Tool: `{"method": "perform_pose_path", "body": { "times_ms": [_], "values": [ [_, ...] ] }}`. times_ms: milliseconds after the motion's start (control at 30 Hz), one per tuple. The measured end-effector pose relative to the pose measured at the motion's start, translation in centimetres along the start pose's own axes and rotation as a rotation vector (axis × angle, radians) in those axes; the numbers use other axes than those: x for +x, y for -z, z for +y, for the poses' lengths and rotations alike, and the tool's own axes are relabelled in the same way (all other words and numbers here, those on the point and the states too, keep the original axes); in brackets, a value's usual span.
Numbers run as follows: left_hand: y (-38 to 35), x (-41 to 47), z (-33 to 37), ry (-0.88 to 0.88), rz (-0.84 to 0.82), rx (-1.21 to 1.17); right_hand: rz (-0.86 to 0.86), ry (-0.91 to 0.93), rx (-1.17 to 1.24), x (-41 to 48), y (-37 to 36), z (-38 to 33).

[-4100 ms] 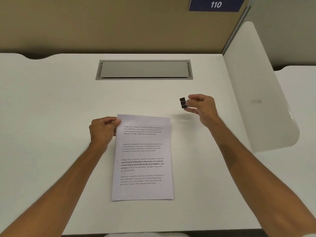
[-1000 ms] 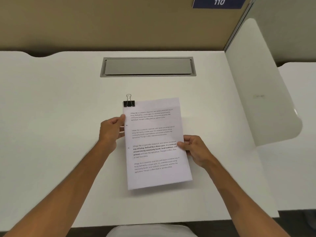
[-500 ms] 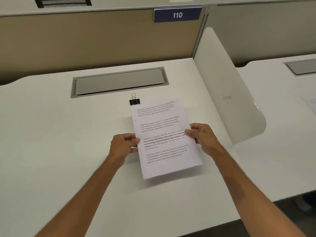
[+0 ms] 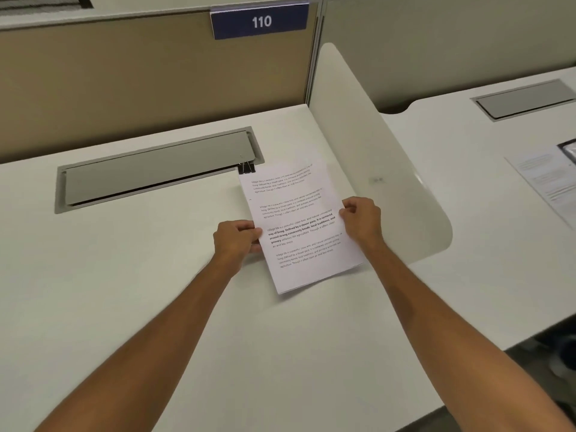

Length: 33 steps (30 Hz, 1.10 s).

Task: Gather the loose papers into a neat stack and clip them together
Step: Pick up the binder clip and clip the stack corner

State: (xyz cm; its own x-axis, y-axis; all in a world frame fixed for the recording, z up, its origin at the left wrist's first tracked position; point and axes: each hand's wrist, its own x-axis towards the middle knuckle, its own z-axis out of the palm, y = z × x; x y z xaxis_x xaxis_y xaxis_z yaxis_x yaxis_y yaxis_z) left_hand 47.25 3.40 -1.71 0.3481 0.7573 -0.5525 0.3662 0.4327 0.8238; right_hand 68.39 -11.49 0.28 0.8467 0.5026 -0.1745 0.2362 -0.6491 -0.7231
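Observation:
A stack of printed white papers point(image 4: 299, 226) is held just above the white desk point(image 4: 124, 291), turned a little so its top leans left. A black binder clip point(image 4: 247, 168) grips the stack's top left corner. My left hand point(image 4: 235, 238) pinches the stack's left edge at mid-height. My right hand point(image 4: 361, 218) pinches the right edge, slightly higher up. The near end of the stack casts a shadow on the desk.
A grey cable hatch point(image 4: 156, 173) is set into the desk behind the papers. A white rounded divider point(image 4: 374, 157) stands just right of my right hand. On the neighbouring desk lie other printed sheets point(image 4: 548, 182). A tan partition with a "110" sign point(image 4: 260, 21) closes the back.
Four seconds ago the stack lay flat and my right hand held the clip. Now the clip sits on the corner and both hands hold the lifted stack, shifted right towards the divider; my view has swung right.

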Motion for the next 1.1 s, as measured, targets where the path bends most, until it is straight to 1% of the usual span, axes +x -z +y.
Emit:
{"method": "perform_pose_path", "body": {
  "times_ms": [167, 333, 500, 700, 833, 967, 1100],
  "values": [
    [-1.4, 1.6, 0.8, 0.006, -0.010, 0.021, 0.133, -0.033, -0.081, 1.4, -1.3, 0.4],
    [-2.8, 2.0, 1.0, 0.050, -0.007, 0.019, 0.199, -0.041, -0.156, 2.0, -1.9, 0.7],
    [-2.8, 2.0, 0.7, 0.039, 0.078, 0.052, 0.191, 0.000, -0.240, 2.2, -1.9, 1.3],
    [-3.2, 1.7, 0.5, -0.011, 0.150, 0.094, 0.164, -0.002, -0.259, 2.2, -2.3, 2.2],
    [-3.5, 1.3, 0.5, -0.054, 0.152, 0.136, 0.143, 0.013, -0.254, 2.3, -2.3, 2.2],
    [-3.5, 1.3, 0.5, -0.070, 0.149, 0.175, 0.145, 0.018, -0.177, 2.2, -2.3, 2.2],
    [-3.5, 1.4, 0.3, -0.103, 0.158, 0.220, 0.129, 0.002, -0.237, 2.2, -2.6, 2.5]
  ]
}}
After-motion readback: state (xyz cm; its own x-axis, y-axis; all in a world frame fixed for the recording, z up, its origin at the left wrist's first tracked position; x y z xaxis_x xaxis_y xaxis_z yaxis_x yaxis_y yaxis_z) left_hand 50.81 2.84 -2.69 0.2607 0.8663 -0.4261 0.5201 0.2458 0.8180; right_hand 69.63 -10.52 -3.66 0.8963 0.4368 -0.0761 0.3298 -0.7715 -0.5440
